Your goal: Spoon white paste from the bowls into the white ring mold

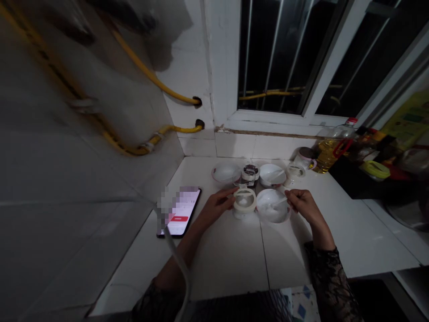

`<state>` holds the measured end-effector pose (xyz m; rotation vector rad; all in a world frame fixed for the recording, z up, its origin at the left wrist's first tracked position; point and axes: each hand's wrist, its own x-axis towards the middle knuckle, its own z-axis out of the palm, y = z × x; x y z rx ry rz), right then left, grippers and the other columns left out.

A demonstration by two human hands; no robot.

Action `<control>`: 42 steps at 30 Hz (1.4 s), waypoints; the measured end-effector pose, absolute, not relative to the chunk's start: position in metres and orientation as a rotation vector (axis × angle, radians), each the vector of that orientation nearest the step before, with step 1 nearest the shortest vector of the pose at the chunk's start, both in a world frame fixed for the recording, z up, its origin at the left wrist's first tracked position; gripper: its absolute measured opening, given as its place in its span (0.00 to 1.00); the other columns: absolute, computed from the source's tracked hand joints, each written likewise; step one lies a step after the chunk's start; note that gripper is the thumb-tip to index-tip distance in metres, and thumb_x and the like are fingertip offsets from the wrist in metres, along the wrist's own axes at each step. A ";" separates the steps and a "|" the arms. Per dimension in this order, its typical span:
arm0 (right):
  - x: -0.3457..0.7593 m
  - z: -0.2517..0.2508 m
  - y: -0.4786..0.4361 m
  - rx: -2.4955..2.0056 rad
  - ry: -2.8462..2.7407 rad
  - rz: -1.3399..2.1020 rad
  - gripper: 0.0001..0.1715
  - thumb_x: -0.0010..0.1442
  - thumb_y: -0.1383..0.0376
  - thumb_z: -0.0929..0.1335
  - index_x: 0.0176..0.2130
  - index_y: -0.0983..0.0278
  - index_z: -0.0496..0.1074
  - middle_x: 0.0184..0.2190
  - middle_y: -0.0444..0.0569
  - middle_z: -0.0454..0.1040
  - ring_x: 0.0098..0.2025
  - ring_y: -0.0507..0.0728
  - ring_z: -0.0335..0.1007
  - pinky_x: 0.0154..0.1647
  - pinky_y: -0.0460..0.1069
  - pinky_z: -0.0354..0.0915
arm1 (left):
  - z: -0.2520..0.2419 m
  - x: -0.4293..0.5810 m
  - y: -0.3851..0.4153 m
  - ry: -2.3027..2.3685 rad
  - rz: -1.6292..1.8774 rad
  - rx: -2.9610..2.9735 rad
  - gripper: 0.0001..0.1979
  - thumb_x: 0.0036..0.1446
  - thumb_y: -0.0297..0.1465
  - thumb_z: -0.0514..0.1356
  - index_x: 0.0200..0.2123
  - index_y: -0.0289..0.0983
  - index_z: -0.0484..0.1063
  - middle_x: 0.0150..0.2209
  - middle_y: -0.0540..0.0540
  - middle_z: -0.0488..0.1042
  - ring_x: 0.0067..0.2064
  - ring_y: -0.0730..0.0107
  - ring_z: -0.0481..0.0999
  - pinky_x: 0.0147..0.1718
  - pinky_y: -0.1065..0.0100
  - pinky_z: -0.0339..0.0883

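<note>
Tile counter point(214, 264); left hand point(217, 207) on round plastic lid point(244, 200), right hand point(300, 205) at ceramic bowl point(273, 213).

Your phone point(177, 211) has its screen pixelated, so its text can't be read. Beside your left hand point(216, 208), the white ring point(244, 200) hides the top of the small jar point(239, 212). The pale contents of the white bowl point(272, 206) are too blurred to tell. The right edge cuts off the yellow-green package point(407, 120), and the bottom edge cuts off your black lace sleeves point(330, 286).
</note>
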<state>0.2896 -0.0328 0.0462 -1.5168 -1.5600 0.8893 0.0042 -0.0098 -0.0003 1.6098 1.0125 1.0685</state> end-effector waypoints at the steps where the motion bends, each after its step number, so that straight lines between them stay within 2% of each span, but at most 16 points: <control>1: 0.290 0.046 -0.032 -1.510 -1.534 0.895 0.28 0.51 0.46 0.65 0.14 0.62 0.58 0.09 0.39 0.55 0.13 0.47 0.47 0.15 0.45 0.46 | 0.000 0.004 -0.010 1.014 1.067 1.610 0.23 0.54 0.41 0.60 0.50 0.35 0.74 0.40 0.41 0.76 0.28 0.73 0.71 0.30 0.68 0.71; 11: 0.293 0.043 -0.030 -1.461 -1.409 0.912 0.28 0.49 0.45 0.67 0.15 0.63 0.62 0.10 0.40 0.58 0.13 0.47 0.51 0.16 0.45 0.49 | 0.000 0.004 -0.010 1.025 1.067 1.596 0.24 0.53 0.40 0.60 0.50 0.33 0.74 0.42 0.40 0.76 0.28 0.73 0.71 0.30 0.69 0.70; 17: 0.285 0.044 -0.029 -1.430 -1.354 0.778 0.30 0.51 0.43 0.66 0.15 0.63 0.62 0.10 0.41 0.59 0.13 0.47 0.51 0.16 0.45 0.50 | 0.001 0.005 -0.011 1.030 1.068 1.595 0.24 0.53 0.39 0.60 0.51 0.33 0.74 0.40 0.41 0.77 0.28 0.73 0.72 0.30 0.68 0.70; 20: 0.269 0.046 -0.035 -1.353 -1.352 0.557 0.30 0.57 0.47 0.64 0.15 0.62 0.60 0.11 0.40 0.59 0.15 0.48 0.53 0.18 0.45 0.52 | 0.002 0.004 -0.011 1.025 1.060 1.580 0.25 0.53 0.40 0.60 0.51 0.32 0.74 0.42 0.40 0.76 0.28 0.73 0.72 0.30 0.68 0.71; 23: 0.249 0.046 -0.044 -1.233 -1.478 0.212 0.26 0.64 0.55 0.61 0.18 0.62 0.61 0.14 0.41 0.61 0.19 0.49 0.57 0.22 0.45 0.55 | 0.000 0.004 -0.010 1.014 1.056 1.583 0.25 0.53 0.41 0.60 0.51 0.33 0.74 0.42 0.40 0.76 0.28 0.73 0.72 0.31 0.68 0.71; 27: 0.233 0.042 -0.049 -0.935 -1.972 -0.265 0.15 0.64 0.66 0.63 0.26 0.63 0.67 0.22 0.46 0.71 0.25 0.51 0.64 0.29 0.48 0.58 | -0.002 0.004 -0.009 1.015 1.057 1.598 0.24 0.54 0.40 0.60 0.51 0.34 0.74 0.42 0.41 0.76 0.28 0.73 0.71 0.31 0.68 0.71; 30: 0.231 0.040 -0.048 -0.821 -2.087 -0.429 0.10 0.63 0.70 0.64 0.29 0.64 0.68 0.24 0.47 0.73 0.26 0.52 0.66 0.31 0.49 0.59 | -0.002 0.004 -0.009 1.016 1.059 1.593 0.24 0.54 0.39 0.60 0.51 0.33 0.73 0.42 0.40 0.76 0.28 0.73 0.71 0.31 0.68 0.71; 34: 0.240 0.041 -0.047 -0.943 -1.888 -0.290 0.12 0.63 0.69 0.63 0.27 0.63 0.66 0.21 0.45 0.70 0.25 0.51 0.64 0.30 0.48 0.59 | -0.002 0.004 -0.009 1.020 1.062 1.608 0.24 0.54 0.39 0.60 0.51 0.33 0.74 0.40 0.41 0.76 0.28 0.73 0.71 0.30 0.69 0.70; 39: 0.265 0.045 -0.044 -1.319 -1.699 0.136 0.25 0.63 0.58 0.61 0.18 0.62 0.57 0.15 0.40 0.56 0.20 0.48 0.53 0.22 0.45 0.52 | -0.002 0.004 -0.009 1.026 1.058 1.610 0.23 0.54 0.39 0.60 0.51 0.34 0.74 0.42 0.41 0.76 0.28 0.73 0.72 0.30 0.69 0.71; 42: 0.282 0.042 -0.039 -1.486 -1.719 0.260 0.26 0.61 0.54 0.61 0.17 0.62 0.54 0.15 0.39 0.52 0.19 0.48 0.49 0.20 0.45 0.48 | -0.001 0.004 -0.009 1.020 1.059 1.613 0.23 0.54 0.39 0.60 0.51 0.35 0.74 0.43 0.40 0.76 0.28 0.73 0.72 0.30 0.69 0.71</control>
